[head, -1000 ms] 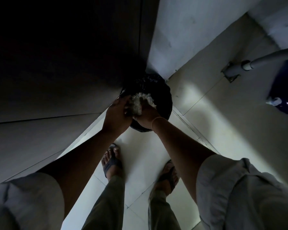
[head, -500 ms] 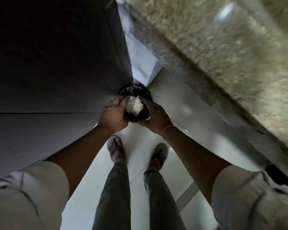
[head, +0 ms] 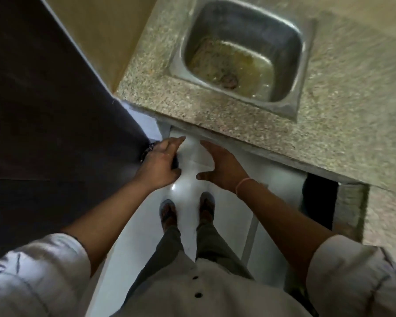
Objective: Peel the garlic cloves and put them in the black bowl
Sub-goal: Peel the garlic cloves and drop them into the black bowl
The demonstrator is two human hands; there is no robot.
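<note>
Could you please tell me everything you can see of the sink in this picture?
The sink is a single square basin with rounded corners, of dull grey metal that looks like stainless steel. It is set into the speckled granite-like counter, its flat rim lying on the stone. The bottom looks dirty: yellowish-brown water or residue is pooled there, with a dark drain near the front. No tap is in view. Neither hand touches it; both are below the counter's front edge.
</note>
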